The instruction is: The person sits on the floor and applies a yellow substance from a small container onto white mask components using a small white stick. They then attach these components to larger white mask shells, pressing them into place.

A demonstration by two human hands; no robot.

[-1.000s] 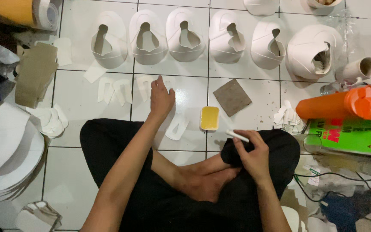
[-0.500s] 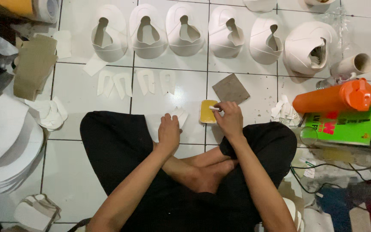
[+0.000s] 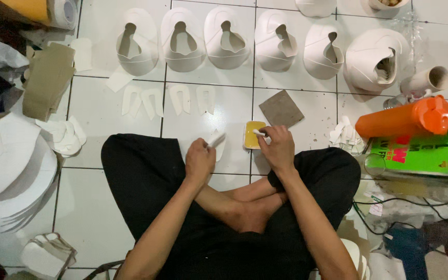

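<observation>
Brush [image 3: 260, 134] pinched in my right hand [image 3: 277, 150], tip over the glue tray [image 3: 252, 136]; left hand [image 3: 199, 161] grips the white piece [image 3: 216, 140] just left of it.

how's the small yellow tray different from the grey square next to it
The yellow tray is bright yellow, and the grey square is dull grey-brown. The tray lies nearly square to the floor tiles, while the grey square is turned at an angle. The right hand holds a white tool over the tray; nothing touches the grey square. Both lie flat on the white tiled floor.
</observation>
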